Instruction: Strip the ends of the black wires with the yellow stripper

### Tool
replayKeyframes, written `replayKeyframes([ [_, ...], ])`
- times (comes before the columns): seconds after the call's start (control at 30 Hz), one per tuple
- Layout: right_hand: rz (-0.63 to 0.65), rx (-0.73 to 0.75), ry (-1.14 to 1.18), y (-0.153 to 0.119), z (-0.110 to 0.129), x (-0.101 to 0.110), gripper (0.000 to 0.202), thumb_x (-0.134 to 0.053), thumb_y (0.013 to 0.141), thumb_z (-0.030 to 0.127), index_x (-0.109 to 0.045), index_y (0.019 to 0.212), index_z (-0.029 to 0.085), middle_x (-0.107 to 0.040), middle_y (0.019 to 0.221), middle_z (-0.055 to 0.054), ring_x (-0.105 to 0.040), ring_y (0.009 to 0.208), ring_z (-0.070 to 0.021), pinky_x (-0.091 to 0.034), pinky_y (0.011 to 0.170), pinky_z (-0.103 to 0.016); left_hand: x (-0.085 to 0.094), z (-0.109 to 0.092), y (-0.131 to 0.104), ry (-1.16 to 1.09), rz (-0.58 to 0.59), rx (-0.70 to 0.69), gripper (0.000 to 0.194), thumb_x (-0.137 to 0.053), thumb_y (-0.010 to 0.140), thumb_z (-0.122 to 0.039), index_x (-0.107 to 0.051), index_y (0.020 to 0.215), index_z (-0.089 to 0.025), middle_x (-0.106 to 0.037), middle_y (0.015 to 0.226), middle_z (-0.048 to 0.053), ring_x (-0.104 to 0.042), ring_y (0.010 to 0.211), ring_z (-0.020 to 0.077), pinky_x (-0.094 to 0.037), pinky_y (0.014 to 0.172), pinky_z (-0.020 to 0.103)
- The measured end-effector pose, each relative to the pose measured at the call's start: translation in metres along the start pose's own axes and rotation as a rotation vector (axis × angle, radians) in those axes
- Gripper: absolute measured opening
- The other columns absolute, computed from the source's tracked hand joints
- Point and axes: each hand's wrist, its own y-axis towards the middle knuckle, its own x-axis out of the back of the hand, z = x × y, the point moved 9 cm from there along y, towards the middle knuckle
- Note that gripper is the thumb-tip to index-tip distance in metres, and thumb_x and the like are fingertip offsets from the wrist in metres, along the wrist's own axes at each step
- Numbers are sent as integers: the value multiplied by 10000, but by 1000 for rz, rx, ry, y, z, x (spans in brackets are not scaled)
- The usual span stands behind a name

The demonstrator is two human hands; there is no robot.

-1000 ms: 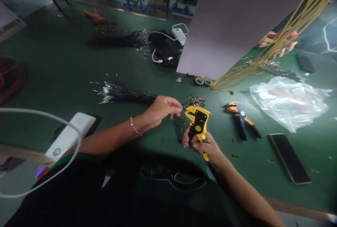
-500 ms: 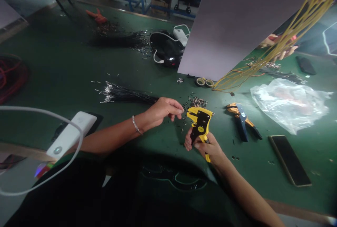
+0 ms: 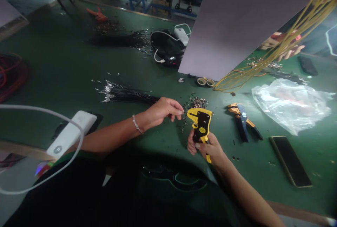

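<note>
My right hand [image 3: 207, 146] is closed around the handles of a yellow and black wire stripper [image 3: 202, 123], its head pointing left. My left hand [image 3: 167, 109] pinches a thin wire, mostly hidden by the fingers, with the fingertips just left of the stripper's jaws. A bundle of black wires [image 3: 126, 93] with shiny ends lies on the green table and runs behind my left hand. Beyond the stripper is a pile of small cut wire bits [image 3: 198, 102], with more bits scattered between my hands.
Right of my hands lie a blue and orange wire stripper [image 3: 240, 120], a phone [image 3: 291, 162] and a clear plastic bag [image 3: 292, 104]. A grey panel [image 3: 229, 23] stands ahead, beside hanging yellow wires [image 3: 284, 51]. Another person's hands [image 3: 285, 46] show behind them. A white power bank [image 3: 72, 134] lies left.
The stripper's handles are squeezed closer together and its jaws look more closed. My left hand stays almost in place. The other person's hands at right have shifted slightly.
</note>
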Motion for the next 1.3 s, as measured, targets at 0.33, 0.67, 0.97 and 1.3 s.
replayKeyframes([
  [0.33,-56,-24,-7,-5,-5,8,181,-730,725,209,-577,810,162,-487,533,44,-400,412,-84,-340,381,-229,4,-4,1,43,-16,-49,36,-693,672,-120,-665,683,-100,-649,548,36,-527,442,81,-375,437,220],
  [0.67,-97,-33,-5,-6,-4,8,178,-734,702,187,-575,779,159,-511,496,47,-423,367,-81,-353,339,-212,6,-14,-4,118,-107,-99,56,-650,654,-51,-640,614,-89,-595,465,10,-506,406,68,-351,398,201],
  [0.97,-143,2,-1,-7,2,7,135,-704,723,173,-582,777,160,-540,467,49,-457,322,-94,-399,305,-216,1,-12,-5,130,-113,-73,100,-635,665,-37,-614,592,-101,-578,428,-4,-451,353,44,-326,380,192],
  [1.3,-190,24,-8,-2,10,17,177,-727,702,224,-582,782,161,-541,479,47,-503,397,-118,-488,434,-287,5,-5,-2,86,-105,-67,104,-631,654,-26,-614,585,-102,-586,427,9,-435,339,43,-314,366,191],
])
